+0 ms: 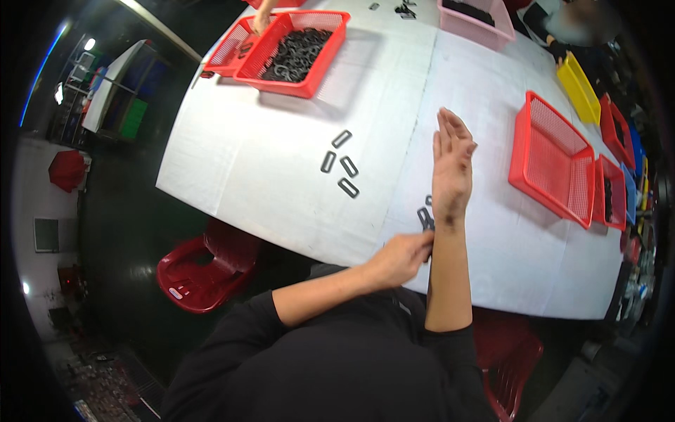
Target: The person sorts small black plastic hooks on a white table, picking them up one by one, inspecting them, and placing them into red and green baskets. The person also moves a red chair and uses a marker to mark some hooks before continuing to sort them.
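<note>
My left hand point(399, 260) is closed beside my right forearm, its fingertips partly hidden there; a dark bit shows at the fingers, too small to name. My right hand point(452, 169) is raised over the white table with its fingers stretched out and nothing visible in it. Just left of my right wrist, a few black oblong rings point(423, 217) lie together, partly covered by the wrist. Farther left, several loose black oblong rings, one of them a tilted ring point(349, 167), lie apart on the tabletop.
A red basket point(309, 86) full of black rings stands at the far left, with another person's hand point(261, 20) beside it. On the right are an empty red basket point(520, 151) and a yellow basket point(580, 91). A pink basket point(478, 32) stands at the back. Red chairs point(204, 274) flank me.
</note>
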Demonstrator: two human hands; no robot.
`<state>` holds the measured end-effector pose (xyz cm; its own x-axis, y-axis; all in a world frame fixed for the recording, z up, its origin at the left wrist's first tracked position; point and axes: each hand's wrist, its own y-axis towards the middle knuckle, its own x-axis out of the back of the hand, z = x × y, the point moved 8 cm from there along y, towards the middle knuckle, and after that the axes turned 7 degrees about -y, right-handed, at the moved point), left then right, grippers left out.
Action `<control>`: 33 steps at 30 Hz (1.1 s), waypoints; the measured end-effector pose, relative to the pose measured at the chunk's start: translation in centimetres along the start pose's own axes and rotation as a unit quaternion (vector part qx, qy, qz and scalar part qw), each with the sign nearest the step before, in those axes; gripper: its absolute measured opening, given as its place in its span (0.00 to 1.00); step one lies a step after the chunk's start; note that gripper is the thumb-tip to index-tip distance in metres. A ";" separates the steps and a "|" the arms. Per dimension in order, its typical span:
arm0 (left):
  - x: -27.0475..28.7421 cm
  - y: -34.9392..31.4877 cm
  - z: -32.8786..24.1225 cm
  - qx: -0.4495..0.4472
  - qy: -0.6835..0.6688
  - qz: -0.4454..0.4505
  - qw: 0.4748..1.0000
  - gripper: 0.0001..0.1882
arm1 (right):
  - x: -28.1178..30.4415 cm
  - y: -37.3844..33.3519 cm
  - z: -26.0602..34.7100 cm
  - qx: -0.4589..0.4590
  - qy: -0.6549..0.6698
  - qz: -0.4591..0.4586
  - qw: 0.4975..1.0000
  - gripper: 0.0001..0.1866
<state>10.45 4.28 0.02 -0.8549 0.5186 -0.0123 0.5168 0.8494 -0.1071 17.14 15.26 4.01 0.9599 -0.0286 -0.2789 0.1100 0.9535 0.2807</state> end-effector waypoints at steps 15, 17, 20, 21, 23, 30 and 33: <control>1.0 0.1 -0.9 -0.015 -0.030 0.028 0.999 0.13 | -2.3 1.1 3.7 0.075 0.008 -0.016 0.997 0.30; 3.4 1.6 -1.8 -0.006 -0.074 -0.011 0.997 0.11 | -2.4 0.3 3.7 0.071 0.003 -0.014 0.997 0.31; 3.1 0.9 -3.0 -0.039 -0.062 -0.014 0.997 0.10 | -3.6 -0.2 5.7 0.090 0.001 -0.008 0.996 0.31; 2.5 0.4 -3.4 -0.062 -0.042 -0.008 0.997 0.10 | -3.9 0.2 6.3 0.107 -0.003 -0.003 0.994 0.30; -0.2 -0.9 -2.2 -0.072 -0.034 0.040 0.996 0.10 | -3.0 1.4 7.4 0.141 -0.022 -0.005 0.990 0.30; 4.0 1.3 -2.7 -0.068 -0.084 -0.066 0.992 0.09 | -4.1 0.0 6.8 0.145 0.003 0.009 0.989 0.29; 1.8 -0.2 -3.8 -0.112 0.034 -0.010 0.993 0.11 | -3.8 -0.1 7.7 0.158 -0.021 0.006 0.987 0.28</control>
<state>8.93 5.41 3.76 -0.8641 0.5002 0.0562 0.5032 0.8562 0.1171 15.52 13.00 12.15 0.9708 -0.0374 -0.2370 0.1676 0.8127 0.5580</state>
